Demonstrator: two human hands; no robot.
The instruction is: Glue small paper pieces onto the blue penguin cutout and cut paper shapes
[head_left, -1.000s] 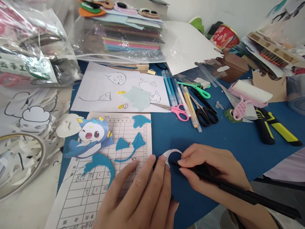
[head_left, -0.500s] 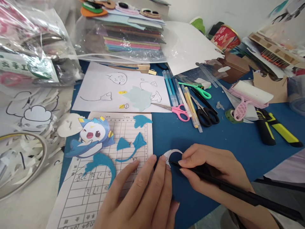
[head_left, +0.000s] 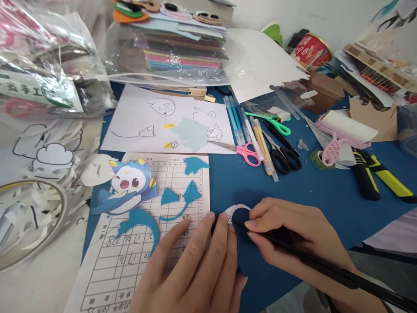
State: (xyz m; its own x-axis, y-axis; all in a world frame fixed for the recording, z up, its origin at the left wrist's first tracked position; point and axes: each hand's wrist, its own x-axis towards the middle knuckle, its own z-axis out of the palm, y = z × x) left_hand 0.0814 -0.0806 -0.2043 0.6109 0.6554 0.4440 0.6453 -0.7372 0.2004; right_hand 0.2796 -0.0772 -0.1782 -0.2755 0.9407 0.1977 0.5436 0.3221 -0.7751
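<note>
My left hand point(head_left: 195, 265) lies palm down with its fingers stretched, partly over a printed form sheet point(head_left: 104, 278) and partly on the blue mat. Its fingertips press on a small white crescent-shaped paper piece point(head_left: 240, 207), which they partly cover. Pinched in my right hand point(head_left: 293, 230) is a black pen point(head_left: 312, 259), its tip at the inner curve of that piece. On the form sheet rest several blue cut-out shapes, among them a curved one point(head_left: 145, 219). A blue cartoon character cut-out point(head_left: 128, 187) sits at the sheet's upper left.
Behind the form lies a sheet with line drawings point(head_left: 130, 108). Pink scissors point(head_left: 249, 154), black scissors point(head_left: 286, 161) and several markers point(head_left: 234, 121) are right of it. A pink lint roller point(head_left: 347, 130) and yellow-black pliers point(head_left: 368, 178) lie farther right. A ring point(head_left: 63, 204) surrounds paper scraps at left.
The view has shifted slightly, moving things a little to the right. Both hands keep nearly the same pose, with the pen tip still at the white paper piece.
</note>
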